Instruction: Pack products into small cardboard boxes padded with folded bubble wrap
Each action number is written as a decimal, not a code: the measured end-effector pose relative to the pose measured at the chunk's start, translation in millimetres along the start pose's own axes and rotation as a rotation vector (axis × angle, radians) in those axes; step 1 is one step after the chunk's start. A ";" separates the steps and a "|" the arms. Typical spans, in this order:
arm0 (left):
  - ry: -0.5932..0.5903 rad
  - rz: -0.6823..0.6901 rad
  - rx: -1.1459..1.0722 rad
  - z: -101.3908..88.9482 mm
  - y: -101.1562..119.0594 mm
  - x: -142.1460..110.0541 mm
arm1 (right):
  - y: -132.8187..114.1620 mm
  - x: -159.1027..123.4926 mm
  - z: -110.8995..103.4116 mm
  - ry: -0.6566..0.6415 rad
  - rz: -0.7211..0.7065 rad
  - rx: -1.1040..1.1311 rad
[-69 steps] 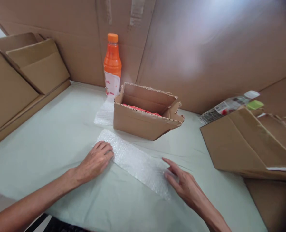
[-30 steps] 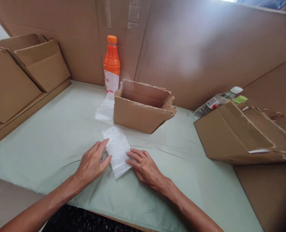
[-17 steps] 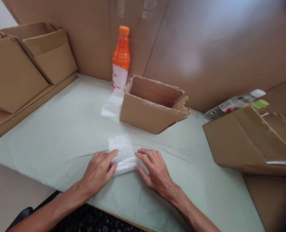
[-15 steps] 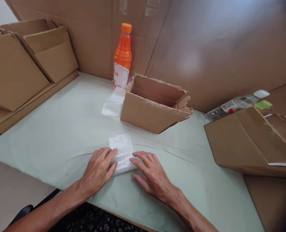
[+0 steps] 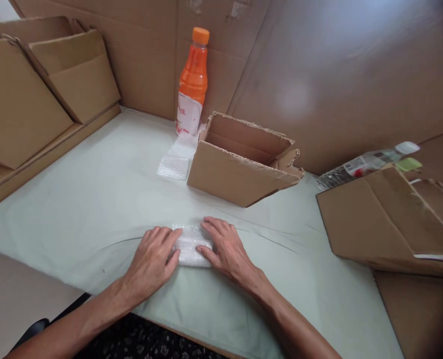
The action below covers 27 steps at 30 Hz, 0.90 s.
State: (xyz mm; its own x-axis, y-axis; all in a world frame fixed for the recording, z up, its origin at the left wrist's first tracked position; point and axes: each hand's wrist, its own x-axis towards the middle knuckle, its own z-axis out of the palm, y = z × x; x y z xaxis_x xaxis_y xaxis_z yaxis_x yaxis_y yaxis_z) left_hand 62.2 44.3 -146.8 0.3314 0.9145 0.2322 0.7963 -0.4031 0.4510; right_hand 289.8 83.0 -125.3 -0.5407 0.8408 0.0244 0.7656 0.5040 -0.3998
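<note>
On the pale surface (image 5: 94,174), in front of the open carton (image 5: 229,172), folded bubble wrap (image 5: 192,254) lies crosswise, left hand (image 5: 152,257) and right hand (image 5: 229,252) equally close, each grip half-curled, loosely holding one end.

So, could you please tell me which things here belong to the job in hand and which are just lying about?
Job in hand:
Folded bubble wrap
Left hand and right hand, both on it

Apparently just lying about:
Loose bubble wrap, possibly related, beside the open box
That open box, untouched
Orange bottle
Clear bottle
Carton at left
Carton at right
</note>
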 end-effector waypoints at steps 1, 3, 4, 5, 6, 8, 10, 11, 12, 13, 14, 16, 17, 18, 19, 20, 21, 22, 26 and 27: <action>0.013 -0.009 0.030 1.5 -1.7 1.9 | 1.4 7.0 1.6 -0.010 0.013 -0.025; 0.042 -0.016 0.043 3.5 -5.3 2.9 | 3.2 15.9 5.2 -0.027 0.021 -0.042; 0.054 -0.011 0.030 4.1 -7.2 2.1 | 3.4 17.0 7.1 -0.031 0.010 -0.032; 0.064 -0.003 0.008 4.5 -8.9 0.6 | 3.0 15.6 8.9 -0.029 -0.015 -0.006; 0.071 0.004 -0.023 4.7 -10.4 -1.4 | 2.1 11.9 10.7 -0.023 -0.047 0.036; 0.071 0.004 -0.115 5.1 -11.9 -5.5 | -0.7 -0.7 13.9 -0.010 -0.107 0.157; 0.032 -0.015 -0.239 5.8 -10.8 -8.6 | -3.5 -16.4 15.9 -0.018 -0.111 0.267; 0.003 -0.026 -0.299 6.1 -9.4 -9.3 | -4.4 -23.9 16.1 -0.028 -0.087 0.299; -0.025 -0.033 -0.349 6.3 -7.5 -9.2 | -4.7 -30.5 15.7 -0.039 -0.056 0.314; -0.044 -0.026 -0.382 6.1 -5.3 -8.1 | -4.3 -36.0 14.4 -0.045 -0.029 0.317; -0.054 -0.005 -0.397 5.0 -3.0 -5.7 | -3.1 -40.2 12.0 -0.047 -0.008 0.318; -0.046 0.078 -0.388 -1.3 1.9 4.7 | 1.0 -44.7 2.6 -0.035 0.007 0.326; -0.023 0.129 -0.361 -6.9 4.5 13.3 | 3.5 -45.2 -5.0 -0.020 0.008 0.333; 0.019 0.174 -0.320 -14.3 7.3 24.4 | 6.0 -45.0 -15.0 0.005 0.004 0.338; 0.078 0.212 -0.264 -23.0 10.3 38.2 | 8.3 -44.3 -27.3 0.042 -0.002 0.338; 0.153 0.246 -0.198 -32.4 13.7 54.4 | 10.3 -43.1 -41.9 0.101 -0.012 0.328; 0.239 0.282 -0.130 -41.9 17.4 72.5 | 11.9 -41.4 -58.4 0.178 -0.022 0.301; 0.319 0.325 -0.068 -50.5 21.1 91.8 | 13.3 -39.3 -76.4 0.269 -0.029 0.259; 0.518 0.466 0.041 -63.5 32.1 161.8 | 20.6 -21.1 -150.6 0.631 -0.017 -0.002; 0.536 0.482 0.032 -60.6 33.3 172.9 | 24.0 -13.2 -166.5 0.694 -0.019 -0.078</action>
State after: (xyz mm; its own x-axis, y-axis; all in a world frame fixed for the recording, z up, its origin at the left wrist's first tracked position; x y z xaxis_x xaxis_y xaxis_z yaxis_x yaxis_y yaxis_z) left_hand 115.3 186.9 -39.4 0.3620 0.4891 0.7935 0.6413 -0.7485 0.1688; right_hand 373.4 116.9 17.3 -0.2266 0.7506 0.6207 0.7950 0.5107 -0.3274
